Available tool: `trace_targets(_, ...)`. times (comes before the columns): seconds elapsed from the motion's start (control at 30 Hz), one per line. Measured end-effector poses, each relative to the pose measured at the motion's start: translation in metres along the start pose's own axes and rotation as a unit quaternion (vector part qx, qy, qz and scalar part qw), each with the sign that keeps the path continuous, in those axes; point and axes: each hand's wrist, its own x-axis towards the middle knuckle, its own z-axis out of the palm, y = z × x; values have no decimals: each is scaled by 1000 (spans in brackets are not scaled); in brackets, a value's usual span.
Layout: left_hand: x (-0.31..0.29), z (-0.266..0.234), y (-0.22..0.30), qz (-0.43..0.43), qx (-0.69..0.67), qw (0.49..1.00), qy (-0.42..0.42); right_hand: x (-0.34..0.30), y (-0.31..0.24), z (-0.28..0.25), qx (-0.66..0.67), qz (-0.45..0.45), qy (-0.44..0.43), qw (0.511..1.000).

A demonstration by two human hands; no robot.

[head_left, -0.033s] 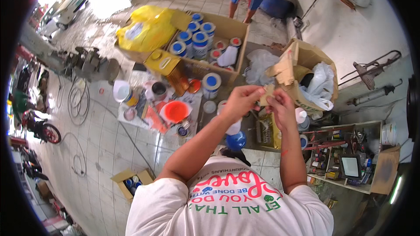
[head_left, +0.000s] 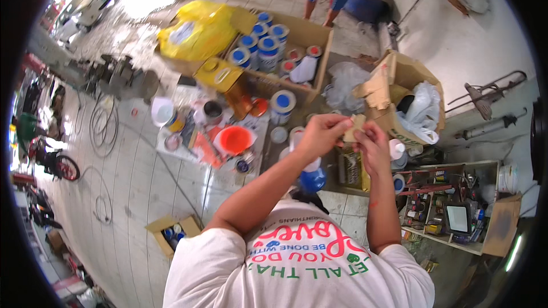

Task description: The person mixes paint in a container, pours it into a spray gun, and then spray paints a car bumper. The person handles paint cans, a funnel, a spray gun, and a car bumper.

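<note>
Left hand [head_left: 326, 132]: thumb and fingers pinched on a tan piece [head_left: 356, 127]. Right hand [head_left: 374, 141]: thumb and fingertips clamped on its opposite side. The piece is held up between the 2 hands, in front of the body; its surface is too small to inspect. Lettering observed: shirt [head_left: 308, 246], printed in pink, green and blue, inverted in view; carton [head_left: 415, 65], beyond and to the right, dark letters low on its side. At least 6 blue-lidded cans [head_left: 268, 47] stand in a box [head_left: 305, 31], labels white and blue, small print illegible.
</note>
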Motion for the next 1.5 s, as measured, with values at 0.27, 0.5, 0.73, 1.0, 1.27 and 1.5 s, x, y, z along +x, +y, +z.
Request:
trace_targets(0.27, -134, -56, -44, 247, 321, 910, -87, -152, 55, 101, 23, 68, 70, 995)
trace_targets(0.5, -207, -138, -84, 158, 361, 888, -236, -210, 125, 140, -76, 205, -6, 976)
trace_targets(0.73, -225, -199, -61, 19, 442, 863, -243, -227, 183, 182, 20, 271, 58, 961)
trace_targets(1.0, -176, -302, -140, 106, 748, 642, -132, -244, 196, 174, -309, 219, -184, 907)
trace_targets(1.27, -161, -293, -165, 148, 815, 541, -144, -237, 199, 177, -381, 153, -177, 895)
trace_targets(1.5, -158, -280, -170, 99, 837, 533, -74, -204, 261, 191, -102, 303, -32, 947)
